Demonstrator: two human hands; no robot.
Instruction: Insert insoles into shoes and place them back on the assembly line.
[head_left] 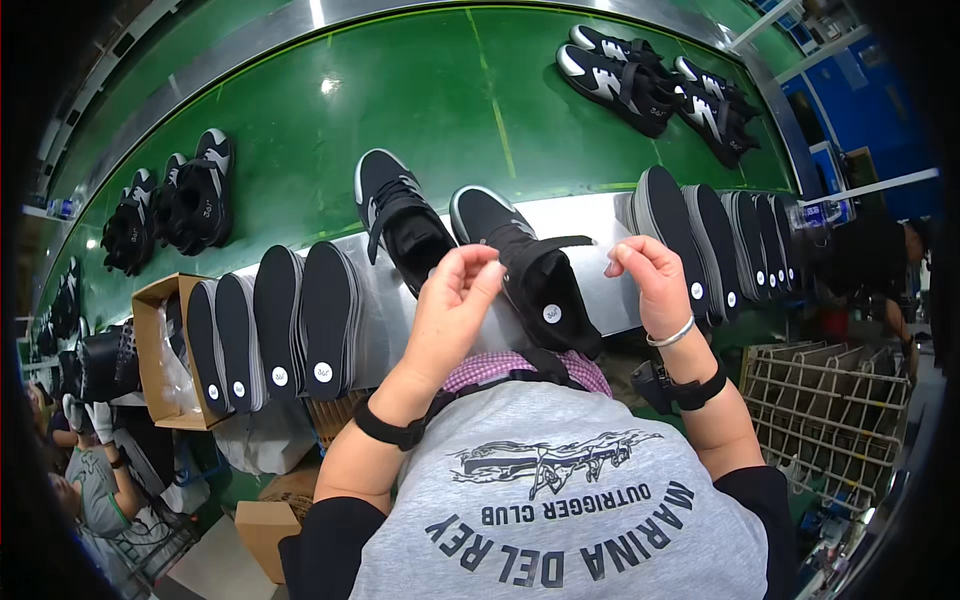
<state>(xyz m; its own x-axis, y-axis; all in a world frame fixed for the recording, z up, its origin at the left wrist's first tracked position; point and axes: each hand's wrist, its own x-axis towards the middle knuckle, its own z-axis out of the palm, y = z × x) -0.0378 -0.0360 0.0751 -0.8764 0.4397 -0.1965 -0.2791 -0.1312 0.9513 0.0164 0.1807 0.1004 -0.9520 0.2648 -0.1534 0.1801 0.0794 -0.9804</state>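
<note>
A black shoe (pixel 545 295) with a silver-edged toe lies before me, with a round white label on its insole. Its strap (pixel 565 242) sticks out to the right, unfastened. Over the shoe's left side, my left hand (pixel 450 315) has its fingers curled and the thumb near the fingertips; anything between them is too small to make out. My right hand (pixel 652 285) hovers beside the strap's end, fingers bent into a pinch, apparently apart from the strap; I cannot see what it holds, if anything. Left of this shoe sits its matching shoe (pixel 405 215), toe pointing away.
Stacks of black insoles (pixel 327 315) stand to the left, and more insoles (pixel 668 230) to the right. Finished-looking shoes (pixel 625 85) rest on the green surface (pixel 420 90). A cardboard box (pixel 150 350) is at far left; a wire rack (pixel 830 400) stands at right. Another person (pixel 105 480) works at lower left.
</note>
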